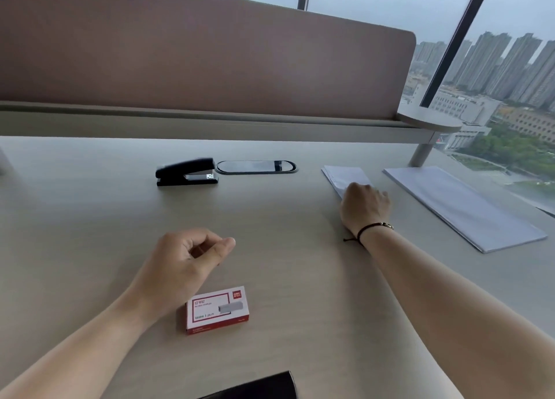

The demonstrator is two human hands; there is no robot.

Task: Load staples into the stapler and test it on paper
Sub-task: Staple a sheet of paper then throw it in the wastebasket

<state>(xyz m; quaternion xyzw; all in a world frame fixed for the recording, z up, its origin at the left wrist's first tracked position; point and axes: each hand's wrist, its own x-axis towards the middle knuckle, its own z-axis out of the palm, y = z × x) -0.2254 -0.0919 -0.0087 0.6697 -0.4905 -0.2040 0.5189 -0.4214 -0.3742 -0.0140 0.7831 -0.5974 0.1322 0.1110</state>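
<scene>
dark object [264, 386] at near edge, unidentifiable | staple box [217, 310] closed, near centre, just beside left wrist | left hand [183, 259] fingers loosely curled, holding nothing | right hand [365, 205] on folded paper [345, 174], far right, fingers hidden, grip unclear | stapler [186, 171] far centre, beside cable port [256, 167] | paper stack [462, 206] right | beige desk [90, 218], partition [195, 53], window [510, 68]

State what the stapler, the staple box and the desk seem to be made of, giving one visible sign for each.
Stapler: black plastic body, slightly glossy, with a shiny metal magazine showing underneath.
Staple box: printed card, red and white, with folded edges.
Desk: probably laminate, matt pale beige with faint grain; solid wood cannot be ruled out.
</scene>
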